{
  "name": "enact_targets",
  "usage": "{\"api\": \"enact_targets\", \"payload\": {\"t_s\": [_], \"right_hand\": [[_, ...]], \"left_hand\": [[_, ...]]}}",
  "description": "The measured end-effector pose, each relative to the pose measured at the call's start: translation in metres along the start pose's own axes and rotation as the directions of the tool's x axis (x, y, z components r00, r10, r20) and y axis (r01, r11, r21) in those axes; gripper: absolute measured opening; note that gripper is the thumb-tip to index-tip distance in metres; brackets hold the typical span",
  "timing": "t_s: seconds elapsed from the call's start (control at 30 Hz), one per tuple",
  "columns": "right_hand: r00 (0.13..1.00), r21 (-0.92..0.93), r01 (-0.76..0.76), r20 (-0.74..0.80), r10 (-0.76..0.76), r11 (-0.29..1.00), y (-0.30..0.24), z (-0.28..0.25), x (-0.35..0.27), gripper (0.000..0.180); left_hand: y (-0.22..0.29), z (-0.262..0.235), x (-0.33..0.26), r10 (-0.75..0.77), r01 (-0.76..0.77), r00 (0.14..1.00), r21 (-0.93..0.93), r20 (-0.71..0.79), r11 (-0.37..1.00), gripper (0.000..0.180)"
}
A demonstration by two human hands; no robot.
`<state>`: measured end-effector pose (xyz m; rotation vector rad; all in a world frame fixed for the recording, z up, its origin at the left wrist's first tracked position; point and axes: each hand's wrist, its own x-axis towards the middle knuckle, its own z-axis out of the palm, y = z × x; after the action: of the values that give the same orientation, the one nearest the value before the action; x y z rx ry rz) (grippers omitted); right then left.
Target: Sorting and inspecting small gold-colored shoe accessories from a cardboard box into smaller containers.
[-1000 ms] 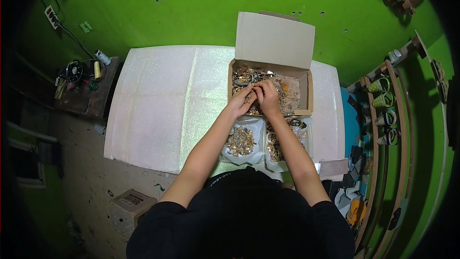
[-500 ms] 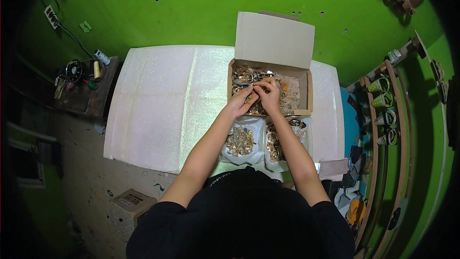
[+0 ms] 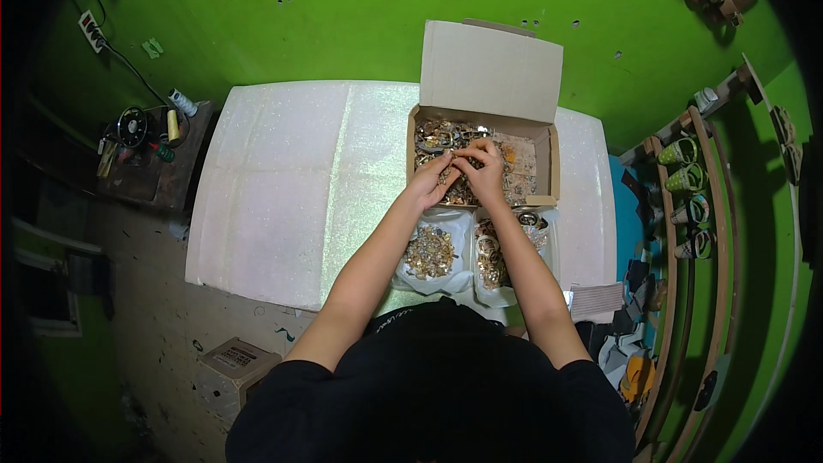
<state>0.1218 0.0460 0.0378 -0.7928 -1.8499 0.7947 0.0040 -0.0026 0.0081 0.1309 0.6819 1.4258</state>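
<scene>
My left hand [image 3: 427, 182] and my right hand [image 3: 486, 173] meet over an open cardboard box [image 3: 553, 163] full of small gold and silver metal pieces [image 3: 454, 132], some like buckles. The fingertips of both are pinched close together. Whatever lies between them is too small to make out. Below the box, a white plastic bag [image 3: 463, 266] holds a heap of small metal fittings [image 3: 430, 252]. Right of it, partly covered by my right forearm, a second white bag [image 3: 495, 296] contains larger ring-shaped and buckle-like metal pieces [image 3: 490, 264].
A pale, shiny sheet covers the table [image 3: 266, 189]. The raised box lid [image 3: 492, 69] stands against the green wall. On the right, a wooden rack [image 3: 724, 206] carries sandals [image 3: 684, 180]. A dark side table [image 3: 159, 171] at left bears thread spools [image 3: 183, 103].
My hands stay in the same spot above the box, with only a slight shift of the right fingers. Nothing else has visibly moved.
</scene>
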Motion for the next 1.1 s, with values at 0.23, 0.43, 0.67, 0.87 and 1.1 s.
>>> {"api": "enact_targets", "payload": {"t_s": [0.23, 0.43, 0.67, 0.87, 1.1], "right_hand": [[0.998, -0.128, 0.061, 0.033, -0.057, 0.990, -0.010, -0.004, 0.003, 0.015], [0.998, -0.128, 0.065, 0.002, -0.065, 0.990, -0.010, -0.003, 0.002, 0.014], [0.985, -0.281, 0.171, 0.035, -0.168, 0.944, -0.012, -0.006, 0.003, 0.014], [0.986, -0.308, 0.169, 0.044, -0.164, 0.936, -0.012, -0.010, 0.003, 0.011], [0.981, -0.274, 0.193, 0.077, -0.178, 0.942, -0.009, -0.014, 0.004, 0.010]], "left_hand": [[0.000, 0.006, -0.003, -0.003, 0.004, 1.000, 0.047, -0.021, 0.999, 0.024], [0.000, 0.004, -0.001, -0.009, 0.012, 0.999, 0.078, -0.034, 0.997, 0.025], [0.000, 0.006, -0.002, -0.017, 0.020, 0.999, 0.070, -0.043, 0.997, 0.024], [0.003, 0.009, -0.006, -0.034, 0.033, 0.999, 0.051, 0.008, 0.998, 0.024], [0.001, 0.005, -0.003, -0.031, 0.028, 0.999, 0.098, 0.028, 0.995, 0.023]]}}
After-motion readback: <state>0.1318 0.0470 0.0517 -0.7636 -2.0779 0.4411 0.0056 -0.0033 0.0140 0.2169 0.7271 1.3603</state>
